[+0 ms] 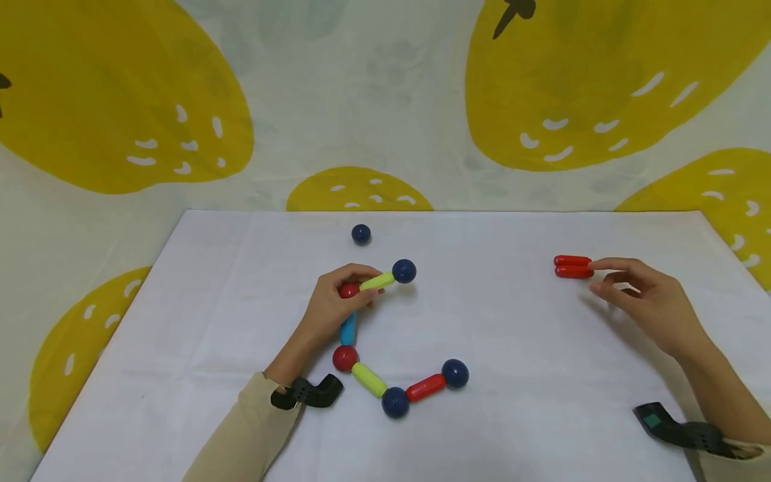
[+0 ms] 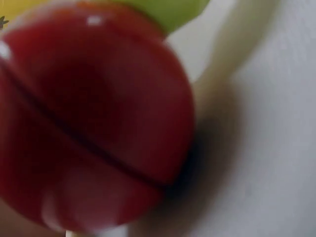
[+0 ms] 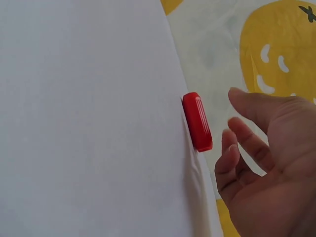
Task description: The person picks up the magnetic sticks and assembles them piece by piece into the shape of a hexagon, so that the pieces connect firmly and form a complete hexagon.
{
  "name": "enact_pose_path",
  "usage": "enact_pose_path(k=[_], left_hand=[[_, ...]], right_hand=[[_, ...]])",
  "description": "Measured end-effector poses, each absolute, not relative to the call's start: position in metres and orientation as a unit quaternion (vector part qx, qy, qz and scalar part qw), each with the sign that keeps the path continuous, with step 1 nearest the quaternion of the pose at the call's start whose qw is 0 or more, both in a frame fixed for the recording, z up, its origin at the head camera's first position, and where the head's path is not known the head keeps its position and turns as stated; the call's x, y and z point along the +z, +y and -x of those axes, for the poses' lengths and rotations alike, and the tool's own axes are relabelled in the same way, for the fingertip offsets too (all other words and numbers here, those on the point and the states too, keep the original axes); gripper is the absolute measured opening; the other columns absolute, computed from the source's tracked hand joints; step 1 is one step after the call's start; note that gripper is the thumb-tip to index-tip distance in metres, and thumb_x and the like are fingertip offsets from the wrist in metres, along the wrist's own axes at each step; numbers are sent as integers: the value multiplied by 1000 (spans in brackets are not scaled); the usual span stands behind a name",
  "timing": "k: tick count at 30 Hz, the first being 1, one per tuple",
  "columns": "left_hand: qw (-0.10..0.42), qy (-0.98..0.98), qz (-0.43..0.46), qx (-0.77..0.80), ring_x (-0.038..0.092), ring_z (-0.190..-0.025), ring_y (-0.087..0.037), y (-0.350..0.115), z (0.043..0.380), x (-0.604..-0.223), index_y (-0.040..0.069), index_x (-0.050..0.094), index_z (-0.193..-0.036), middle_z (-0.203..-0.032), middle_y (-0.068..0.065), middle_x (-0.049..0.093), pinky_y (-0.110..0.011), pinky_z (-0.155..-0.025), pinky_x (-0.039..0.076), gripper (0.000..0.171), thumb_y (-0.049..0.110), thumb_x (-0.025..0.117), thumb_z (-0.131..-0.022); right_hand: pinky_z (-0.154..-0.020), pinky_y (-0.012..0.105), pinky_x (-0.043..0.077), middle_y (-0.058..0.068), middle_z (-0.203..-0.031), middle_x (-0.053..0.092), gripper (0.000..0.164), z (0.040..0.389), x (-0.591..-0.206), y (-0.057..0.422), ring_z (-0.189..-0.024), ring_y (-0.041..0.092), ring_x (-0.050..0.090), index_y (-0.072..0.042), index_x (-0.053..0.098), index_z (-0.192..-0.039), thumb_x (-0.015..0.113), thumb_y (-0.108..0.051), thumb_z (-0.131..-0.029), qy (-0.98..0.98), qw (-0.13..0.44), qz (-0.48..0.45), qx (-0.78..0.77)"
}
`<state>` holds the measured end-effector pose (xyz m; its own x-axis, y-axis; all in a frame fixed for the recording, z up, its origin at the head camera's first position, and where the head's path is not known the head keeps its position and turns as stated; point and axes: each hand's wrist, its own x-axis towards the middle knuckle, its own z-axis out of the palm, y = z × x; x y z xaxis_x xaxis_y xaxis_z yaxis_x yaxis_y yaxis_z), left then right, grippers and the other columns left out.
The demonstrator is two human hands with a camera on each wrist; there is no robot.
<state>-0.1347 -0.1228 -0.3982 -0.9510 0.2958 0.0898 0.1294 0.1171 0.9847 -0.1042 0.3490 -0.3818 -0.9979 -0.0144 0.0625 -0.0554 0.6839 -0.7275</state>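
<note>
In the head view my left hand grips a chain of balls and rods. Its fingers and thumb are at the upper red ball and a lime rod, which ends in a dark blue ball. That red ball fills much of the left wrist view. Below the hand a light blue rod runs to another red ball. Two red rods lie side by side at the right. My right hand is at their near end, fingers loosely bent, with nothing between thumb and fingers.
The chain continues along the table through a lime rod, a dark blue ball, a red rod and another dark blue ball. One loose blue ball lies near the back edge. Patterned cloth hangs behind.
</note>
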Motion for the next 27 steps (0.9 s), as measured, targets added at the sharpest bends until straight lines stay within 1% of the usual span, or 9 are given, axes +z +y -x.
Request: enact_pose_path(k=[2, 5, 8, 9, 11, 14, 16, 21, 27], left_hand=[[58, 743, -145, 651, 63, -74, -32, -123, 134, -397, 2, 63, -116, -95, -12, 67, -26, -72, 52, 29, 1, 67, -87], [43, 747, -147, 647, 61, -73, -27, -122, 131, -387, 0, 63, -115, -91, -14, 65, -25, -67, 50, 31, -1, 69, -85], [29, 746, -150, 648, 59, -70, -24, -121, 127, -378, -2, 61, -116, -86, -17, 64, -26, -64, 47, 34, -2, 70, -83], [26, 745, -150, 650, 59, -69, -25, -120, 126, -375, -2, 61, -116, -85, -17, 64, -26, -64, 47, 35, -2, 70, -83], [23, 740, -148, 656, 60, -66, -31, -120, 125, -373, -3, 61, -117, -84, -18, 65, -27, -63, 48, 35, -3, 70, -83], [19, 740, -147, 656, 61, -66, -39, -121, 124, -373, -2, 61, -117, -85, -17, 66, -27, -63, 49, 35, -3, 70, -84], [17, 741, -147, 655, 62, -67, -42, -122, 124, -375, -2, 62, -117, -86, -17, 67, -27, -63, 48, 34, -2, 70, -84], [13, 742, -153, 652, 64, -69, -40, -122, 124, -378, 0, 63, -117, -90, -17, 67, -25, -63, 49, 31, -1, 68, -86], [3, 747, -170, 643, 65, -68, -39, -121, 124, -379, 0, 60, -121, -93, -20, 67, -24, -62, 47, 36, -1, 68, -86]], right_hand=[[-73, 3, 41, 1, -118, 54, 39, 105, -386, 348, -94, 1, 49, -14, 57, -128, 67, -17, -91, -912, 38, -29, 408], [-74, 3, 41, 1, -118, 53, 40, 106, -393, 347, -94, 3, 48, -14, 57, -129, 67, -13, -90, -910, 45, -45, 409], [-74, 2, 39, 0, -117, 53, 39, 107, -399, 345, -92, 3, 46, -14, 58, -127, 68, -12, -90, -916, 57, -57, 393], [-74, 2, 39, 0, -117, 53, 39, 107, -400, 344, -92, 3, 46, -14, 58, -127, 68, -12, -89, -918, 62, -60, 388], [-74, 1, 38, -1, -116, 54, 38, 107, -401, 343, -92, 3, 46, -15, 59, -126, 69, -11, -89, -921, 70, -63, 377], [-74, 1, 37, -1, -115, 54, 38, 107, -402, 341, -92, 4, 45, -16, 59, -126, 68, -13, -89, -927, 74, -62, 363], [-73, 0, 36, 0, -114, 54, 38, 107, -401, 340, -92, 5, 45, -17, 59, -126, 68, -15, -90, -930, 74, -60, 355], [-72, 0, 36, 2, -110, 54, 38, 107, -401, 340, -90, 5, 45, -19, 59, -127, 68, -18, -90, -933, 72, -56, 348], [-71, 0, 35, 2, -105, 55, 36, 105, -401, 341, -87, 1, 44, -19, 60, -125, 68, -21, -90, -939, 67, -47, 333]])
